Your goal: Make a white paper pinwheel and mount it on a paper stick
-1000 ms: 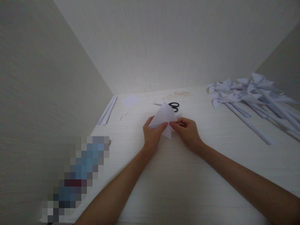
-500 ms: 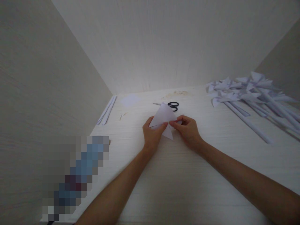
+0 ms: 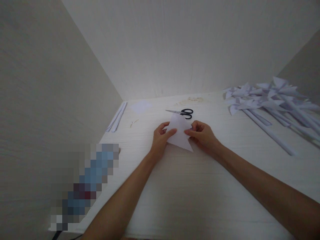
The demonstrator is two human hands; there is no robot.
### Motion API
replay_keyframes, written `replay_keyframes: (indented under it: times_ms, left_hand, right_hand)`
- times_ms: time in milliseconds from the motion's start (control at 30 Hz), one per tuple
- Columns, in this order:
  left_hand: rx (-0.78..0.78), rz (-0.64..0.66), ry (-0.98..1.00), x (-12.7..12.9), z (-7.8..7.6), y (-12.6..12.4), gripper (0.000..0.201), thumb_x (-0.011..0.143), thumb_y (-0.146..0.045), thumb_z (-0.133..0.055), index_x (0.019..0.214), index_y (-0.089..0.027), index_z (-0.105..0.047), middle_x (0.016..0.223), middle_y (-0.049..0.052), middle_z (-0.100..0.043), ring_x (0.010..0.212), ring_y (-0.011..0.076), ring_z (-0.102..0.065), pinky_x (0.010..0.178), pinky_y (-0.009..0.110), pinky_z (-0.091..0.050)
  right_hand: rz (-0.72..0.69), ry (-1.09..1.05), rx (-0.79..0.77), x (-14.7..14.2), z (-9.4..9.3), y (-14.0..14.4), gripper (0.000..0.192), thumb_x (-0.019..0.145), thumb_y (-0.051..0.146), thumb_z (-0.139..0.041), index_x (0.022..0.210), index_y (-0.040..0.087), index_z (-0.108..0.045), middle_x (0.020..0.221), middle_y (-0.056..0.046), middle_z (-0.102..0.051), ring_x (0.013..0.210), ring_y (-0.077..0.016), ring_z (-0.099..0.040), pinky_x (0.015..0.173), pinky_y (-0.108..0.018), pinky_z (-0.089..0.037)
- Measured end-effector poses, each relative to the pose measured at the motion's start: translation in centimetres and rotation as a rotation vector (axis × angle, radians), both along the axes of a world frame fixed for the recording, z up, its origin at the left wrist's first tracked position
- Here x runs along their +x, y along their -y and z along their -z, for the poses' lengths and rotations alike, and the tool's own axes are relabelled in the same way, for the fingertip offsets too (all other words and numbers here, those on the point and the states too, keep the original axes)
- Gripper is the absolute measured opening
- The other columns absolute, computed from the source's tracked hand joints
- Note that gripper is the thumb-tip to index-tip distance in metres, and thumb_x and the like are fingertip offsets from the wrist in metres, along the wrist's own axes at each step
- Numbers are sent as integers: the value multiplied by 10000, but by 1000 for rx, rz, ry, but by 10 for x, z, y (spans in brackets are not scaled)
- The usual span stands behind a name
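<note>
Pinched between both hands over the middle of the pale wood-grain tabletop [image 3: 190, 200]: a white triangular folded sheet of paper [image 3: 179, 133], point toward the far wall, lower corner reaching toward the near edge. Left hand [image 3: 160, 140] curled on the sheet's left edge, thumb on top and fingers tucked beneath, closed on the paper. Right hand [image 3: 203, 136] likewise curled on the right edge, thumb and forefinger nipping the paper, remaining fingers folded under. Just beyond the sheet, lying flat and apart from it, black-handled scissors [image 3: 183, 112], blades pointing left. Farther left, a small flat white paper square [image 3: 140, 106] and, along the left wall, two thin white rolled paper sticks [image 3: 117, 116] side by side. At far right, a heap of white paper pinwheels on long rolled sticks [image 3: 270, 100], well apart from the hands. At lower left, a blurred pixelated patch, contents impossible to tell.
</note>
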State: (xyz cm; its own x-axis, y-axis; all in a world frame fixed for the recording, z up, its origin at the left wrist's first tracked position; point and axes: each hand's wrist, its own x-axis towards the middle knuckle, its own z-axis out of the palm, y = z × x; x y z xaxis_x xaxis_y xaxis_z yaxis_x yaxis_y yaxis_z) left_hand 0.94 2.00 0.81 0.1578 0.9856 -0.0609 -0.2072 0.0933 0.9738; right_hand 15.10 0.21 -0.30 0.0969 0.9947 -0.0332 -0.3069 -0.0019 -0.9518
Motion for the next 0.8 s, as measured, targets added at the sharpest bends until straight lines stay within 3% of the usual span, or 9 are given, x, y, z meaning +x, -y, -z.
replay_keyframes:
  times_ms: [133,533,667,800]
  left_hand:
    - [-67,164,-13,-6,-5,-2,492,476,-240,-721,931,-146,-561,693,51,-635,558,160,-586,523,274,-463]
    - [33,274,-205,-13,-2,-7,575,449,-158,-725,994,-178,-543,631,-14,-571,527,103,-522,516,232,-420]
    - [20,192,-146,-9,0,-6,596,431,-165,-734,989,-175,-524,658,3,-591,558,121,-546,536,256,-447]
    - [7,-66,-7,-3,5,-8,572,429,-169,-728,956,-172,-506,707,8,-597,608,129,-560,584,276,-463]
  right_hand:
    - [-164,26,-39,6,-2,-2,408,460,220,-739,505,185,-336,425,99,-411,383,-43,-370,399,-196,-286]
    - [-324,260,12,13,-1,-2,370,470,219,-730,504,179,-364,435,92,-410,399,-43,-371,390,-182,-263]
    - [-271,108,36,11,-2,-1,337,484,229,-723,536,185,-392,575,44,-549,496,-81,-488,460,-213,-375]
    - [-110,-126,91,12,-6,0,167,593,283,-651,665,221,-513,1004,-13,-608,828,-153,-582,693,-306,-451]
